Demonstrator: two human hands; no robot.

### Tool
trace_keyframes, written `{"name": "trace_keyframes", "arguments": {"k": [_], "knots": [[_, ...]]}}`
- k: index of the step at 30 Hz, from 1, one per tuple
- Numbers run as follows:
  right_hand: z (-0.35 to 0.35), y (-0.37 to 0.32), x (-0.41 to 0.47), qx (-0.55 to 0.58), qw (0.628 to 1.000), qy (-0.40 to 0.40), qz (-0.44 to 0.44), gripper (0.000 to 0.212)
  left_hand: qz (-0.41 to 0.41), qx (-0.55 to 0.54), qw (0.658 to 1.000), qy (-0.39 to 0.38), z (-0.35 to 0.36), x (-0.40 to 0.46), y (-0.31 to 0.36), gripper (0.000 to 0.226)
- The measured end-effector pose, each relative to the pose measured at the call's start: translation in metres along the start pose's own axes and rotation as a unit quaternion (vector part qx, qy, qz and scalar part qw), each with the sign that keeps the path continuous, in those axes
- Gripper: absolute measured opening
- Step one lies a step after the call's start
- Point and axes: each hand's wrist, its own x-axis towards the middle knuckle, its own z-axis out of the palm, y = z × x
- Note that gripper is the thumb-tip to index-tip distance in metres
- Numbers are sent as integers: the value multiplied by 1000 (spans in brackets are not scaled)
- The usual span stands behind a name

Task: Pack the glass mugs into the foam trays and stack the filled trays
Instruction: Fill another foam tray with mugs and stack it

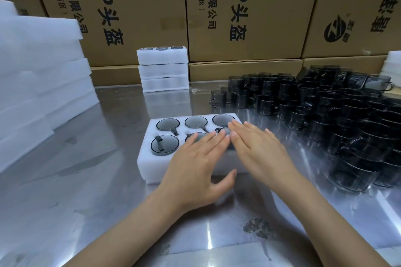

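Note:
A white foam tray (152, 158) lies in the middle of the steel table, its pockets holding several smoky glass mugs (167, 124). My left hand (195, 162) lies flat over the tray's near middle, fingers straight on the mugs, thumb down the tray's front side. My right hand (258, 149) is flat over the tray's right end, fingers straight, covering the near-right mug. The two hands' fingertips nearly meet. A stack of three filled trays (163, 69) stands at the back of the table.
Many loose smoky glass mugs (338, 119) crowd the right of the table. A tall pile of foam sheets (41, 84) stands at the left. More foam (392, 65) sits at the far right. Cardboard boxes (243, 17) wall off the back. The steel table (91, 180) shines.

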Motion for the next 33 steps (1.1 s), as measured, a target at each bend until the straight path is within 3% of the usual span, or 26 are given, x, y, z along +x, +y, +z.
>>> {"name": "trace_keyframes", "arguments": {"k": [6, 10, 13, 16, 19, 21, 22, 24, 25, 26, 28, 31, 33], "knots": [[6, -6, -5, -59, 998, -29, 3, 52, -4, -1, 1000, -12, 0, 3, 0, 57], [12, -3, -8, -39, 999, -23, 1, 54, 0, 9, 1000, -24, 2, 0, -1, 57], [19, 1, -6, 61, 998, 10, 3, 51, -2, 22, 999, -47, 2, -4, -1, 60], [23, 3, -3, 232, 969, 79, 27, 48, -5, 1, 999, -54, -5, -8, -1, 63], [17, 13, -4, 254, 957, 85, 110, 54, -83, -71, 994, 23, -19, -15, -11, 62], [13, 17, -3, 226, 957, 8, 185, 65, -218, -138, 962, 87, -30, -18, -28, 61], [12, 18, -3, 209, 956, -29, 204, 71, -304, -189, 928, 100, -33, -20, -39, 60], [12, 16, -1, 206, 952, -59, 219, 79, -459, -316, 826, 82, -36, -22, -59, 52], [12, 15, -1, 214, 950, -62, 220, 81, -498, -377, 779, 60, -35, -25, -65, 45], [13, 15, -1, 223, 948, -63, 219, 82, -513, -421, 747, 34, -33, -27, -67, 40], [12, 14, -1, 259, 939, -55, 219, 85, -518, -466, 717, 2, -31, -26, -68, 35], [11, 15, -5, 341, 914, -34, 218, 89, -504, -493, 708, 41, -31, -16, -72, 20], [13, 13, -6, 412, 891, -33, 186, 83, -495, -533, 682, 82, -35, -11, -75, 29]]}}
